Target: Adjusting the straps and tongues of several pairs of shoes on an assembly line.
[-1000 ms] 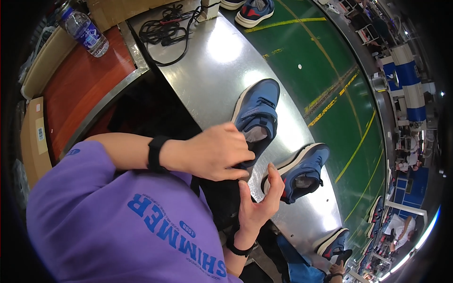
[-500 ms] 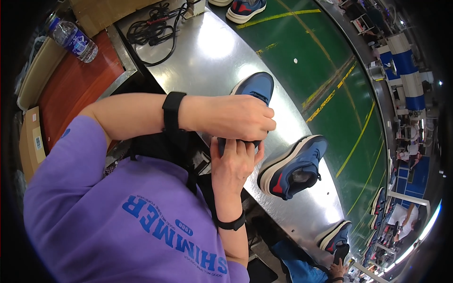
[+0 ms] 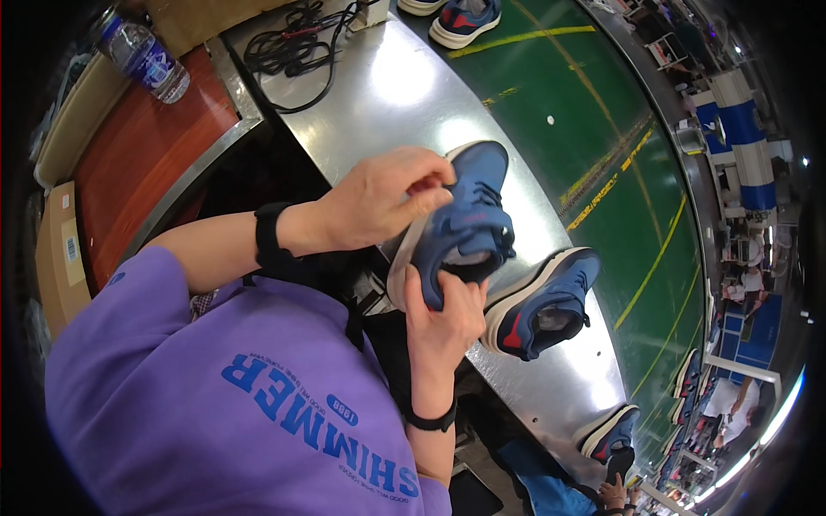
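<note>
A blue sneaker with a pale sole stands on the metal bench in front of me, its toe pointing away. My right hand grips its heel, with fingers at the collar around the opening. Just left of the laces hovers my left hand, loosely curled; a gap shows between thumb and fingers, and nothing is visible in it. To the right stands a second blue sneaker with a red heel patch, untouched by either hand. Both wrists wear black bands.
The metal bench runs beside a green conveyor belt with yellow lines. More sneakers sit at the far end. A coiled black cable, a water bottle and a carton lie leftward. A co-worker's hand is at lower right.
My left hand has lifted off the sneaker's opening and drawn back to the left, its fingers loosening. The sneaker's laces and opening now show, and my right hand grips the heel.
</note>
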Demonstrator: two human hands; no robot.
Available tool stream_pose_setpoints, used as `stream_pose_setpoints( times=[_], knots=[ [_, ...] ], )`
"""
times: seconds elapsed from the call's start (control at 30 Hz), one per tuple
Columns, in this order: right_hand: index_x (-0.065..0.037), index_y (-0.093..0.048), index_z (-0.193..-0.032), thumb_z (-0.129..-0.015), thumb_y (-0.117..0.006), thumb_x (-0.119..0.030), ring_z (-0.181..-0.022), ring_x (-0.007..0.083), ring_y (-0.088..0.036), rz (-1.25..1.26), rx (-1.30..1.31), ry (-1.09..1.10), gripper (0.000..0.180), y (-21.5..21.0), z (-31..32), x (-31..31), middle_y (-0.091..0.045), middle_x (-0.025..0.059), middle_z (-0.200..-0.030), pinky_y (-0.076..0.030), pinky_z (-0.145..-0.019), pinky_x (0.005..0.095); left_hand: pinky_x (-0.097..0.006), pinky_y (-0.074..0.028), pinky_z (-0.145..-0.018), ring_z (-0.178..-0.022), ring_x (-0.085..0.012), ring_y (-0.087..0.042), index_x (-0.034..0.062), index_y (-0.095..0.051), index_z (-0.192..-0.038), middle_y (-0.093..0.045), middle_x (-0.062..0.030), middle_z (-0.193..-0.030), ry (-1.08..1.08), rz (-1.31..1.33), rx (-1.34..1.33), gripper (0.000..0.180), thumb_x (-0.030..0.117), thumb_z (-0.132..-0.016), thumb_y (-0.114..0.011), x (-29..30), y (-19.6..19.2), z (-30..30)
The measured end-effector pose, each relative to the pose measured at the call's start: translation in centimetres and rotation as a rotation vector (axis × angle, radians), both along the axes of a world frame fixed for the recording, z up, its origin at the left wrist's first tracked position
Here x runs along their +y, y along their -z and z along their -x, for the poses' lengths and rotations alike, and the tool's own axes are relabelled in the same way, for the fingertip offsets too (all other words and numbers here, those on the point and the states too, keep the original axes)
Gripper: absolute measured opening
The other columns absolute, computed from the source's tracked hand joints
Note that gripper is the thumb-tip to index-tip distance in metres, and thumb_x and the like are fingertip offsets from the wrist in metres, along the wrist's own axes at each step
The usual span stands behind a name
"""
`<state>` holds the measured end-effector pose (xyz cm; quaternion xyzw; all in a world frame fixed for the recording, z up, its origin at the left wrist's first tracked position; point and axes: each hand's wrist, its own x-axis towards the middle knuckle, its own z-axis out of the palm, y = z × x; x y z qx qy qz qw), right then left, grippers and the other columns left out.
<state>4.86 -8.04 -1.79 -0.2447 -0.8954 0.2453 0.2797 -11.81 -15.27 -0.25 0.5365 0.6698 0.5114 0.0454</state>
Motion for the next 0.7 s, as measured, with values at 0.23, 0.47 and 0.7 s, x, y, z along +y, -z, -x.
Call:
stream_pose_setpoints(
  times=[0.23, 0.47, 0.7],
  knots=[
    [0.0, -0.064, -0.077, -0.067, -0.081, -0.015, -0.064, 0.0299, -0.056, -0.09, -0.15, -0.084, 0.024, -0.9, -2.2, -2.3, -0.056, 0.0123, -0.065, -0.043, -0.096, 0.0529, -0.044, -0.046, -0.062, -0.067, -0.0401, -0.058, 0.0008, -0.064, -0.078, -0.058, -0.0206, -0.068, 0.088, 0.529, -0.126, 0.043, 0.039, -0.095, -0.052, -1.0, 0.3, -0.7],
    [-0.003, -0.057, -0.071, -0.075, -0.076, -0.019, -0.062, 0.0269, -0.051, -0.259, -0.312, -0.154, 0.025, -1.0, -1.2, -3.1, -0.051, 0.0098, -0.059, -0.036, -0.101, 0.0523, -0.024, -0.034, -0.048, -0.051, -0.0073, -0.043, 0.001, -0.064, -0.072, -0.05, 0.0004, -0.057, 0.318, 0.71, -0.733, 0.048, 0.042, -0.095, -0.055, -1.6, 0.4, 0.2],
    [-0.006, -0.054, -0.065, -0.079, -0.073, -0.021, -0.054, 0.0253, -0.051, -0.23, -0.398, -0.121, 0.028, -2.2, -0.6, -3.5, -0.049, 0.008, -0.05, -0.035, -0.104, 0.0533, -0.018, -0.025, -0.045, -0.053, -0.0012, -0.039, 0.0058, -0.062, -0.071, -0.052, 0.0034, -0.065, 0.398, 0.393, -1.426, 0.034, 0.032, -0.093, -0.062, -1.8, 3.0, -0.7]
  ],
)
